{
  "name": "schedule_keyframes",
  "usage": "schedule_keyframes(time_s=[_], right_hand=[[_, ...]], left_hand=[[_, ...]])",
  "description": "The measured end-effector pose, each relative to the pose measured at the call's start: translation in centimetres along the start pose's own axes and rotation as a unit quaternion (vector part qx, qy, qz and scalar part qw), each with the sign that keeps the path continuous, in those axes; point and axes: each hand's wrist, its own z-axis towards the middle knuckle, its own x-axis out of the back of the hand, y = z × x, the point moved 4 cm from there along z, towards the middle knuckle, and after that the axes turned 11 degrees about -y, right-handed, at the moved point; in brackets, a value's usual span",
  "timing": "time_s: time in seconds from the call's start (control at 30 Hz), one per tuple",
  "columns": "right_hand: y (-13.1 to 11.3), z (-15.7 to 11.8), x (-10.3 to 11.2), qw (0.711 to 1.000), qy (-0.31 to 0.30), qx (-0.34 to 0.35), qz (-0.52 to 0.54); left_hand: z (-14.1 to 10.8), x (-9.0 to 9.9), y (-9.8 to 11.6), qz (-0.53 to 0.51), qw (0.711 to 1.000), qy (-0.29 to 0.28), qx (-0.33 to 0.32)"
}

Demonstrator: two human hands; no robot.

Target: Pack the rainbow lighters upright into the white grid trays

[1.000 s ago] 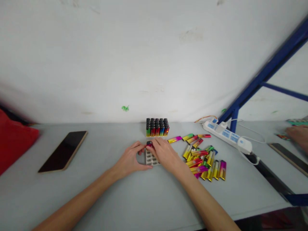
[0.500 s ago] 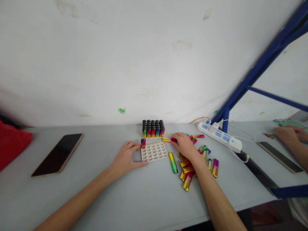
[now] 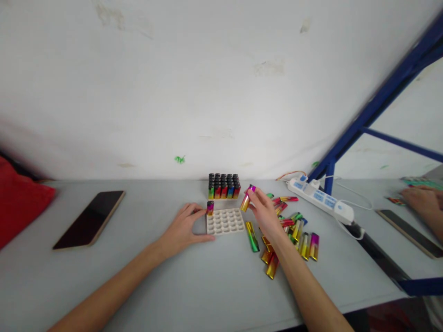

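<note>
A white tray (image 3: 225, 232) with rows of small slots lies on the table. One purple and gold lighter (image 3: 210, 208) stands upright in its far left corner. My left hand (image 3: 182, 230) spans the tray's left side, thumb at the near corner and forefinger by the standing lighter. Between the fingertips of my right hand (image 3: 265, 210), a purple and gold lighter (image 3: 245, 202) is held tilted above the table, just beyond the tray's right edge. Beneath and around my right forearm spreads a pile of loose shiny lighters (image 3: 272, 266). A green and yellow lighter (image 3: 252, 237) lies between tray and pile.
Behind the tray stands a block of upright black-topped lighters (image 3: 224, 188). A power strip (image 3: 320, 199) with cables lies at the right, by a blue metal frame (image 3: 346, 143). A phone (image 3: 89, 220) and a red cloth-like item (image 3: 20, 198) are at left. Another person's hand (image 3: 424, 203) shows far right.
My right hand has lifted the lighter from the table and turned it more upright, beside the tray. My left hand stays at the tray. The view has shifted slightly.
</note>
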Motion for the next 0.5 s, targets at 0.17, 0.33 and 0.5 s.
schedule_keyframes(time_s=[0.17, 0.33, 0.5], right_hand=[[0.7, -0.8, -3.6, 0.989, -0.112, -0.057, 0.082], [1.8, -1.4, -4.9, 0.983, -0.150, -0.103, 0.022], [1.3, -1.9, -4.8, 0.982, -0.096, -0.042, -0.160]], left_hand=[[-0.1, 0.3, 0.4, 0.005, 1.000, 0.008, -0.016], [-0.1, 0.3, 0.5, 0.009, 1.000, 0.010, -0.021], [-0.1, 0.2, 0.4, 0.006, 1.000, 0.012, -0.019]])
